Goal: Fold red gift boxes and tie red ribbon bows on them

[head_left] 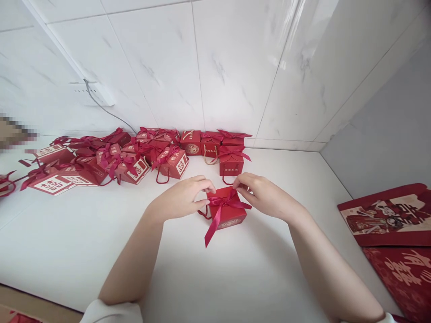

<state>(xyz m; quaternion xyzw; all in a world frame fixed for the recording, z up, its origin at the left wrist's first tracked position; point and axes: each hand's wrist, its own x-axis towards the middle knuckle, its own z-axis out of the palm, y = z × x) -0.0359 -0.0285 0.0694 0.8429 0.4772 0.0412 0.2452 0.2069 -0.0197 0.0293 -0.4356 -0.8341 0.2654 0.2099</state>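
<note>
A small red gift box (226, 211) sits mid-bench (84, 242). The left hand (183, 197) at 9 o'clock and right hand (266, 195) at 3 o'clock each pinch its satin ribbon bow (225, 201). It is probably light, crushable card; the ribbon looks slippery, so hold the loops.

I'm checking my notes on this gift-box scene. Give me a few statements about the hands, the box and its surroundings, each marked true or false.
1. Both hands are at the ribbon of one red box. True: the left hand and right hand pinch the ribbon at its top.
2. The box stands on a white surface. True.
3. The other boxes are blue. False: they are red, with red ribbons.
4. The other boxes lie in front of the hands, nearest the camera. False: they lie beyond the hands, along the wall.
5. A red printed mat lies on the right. True.
</note>
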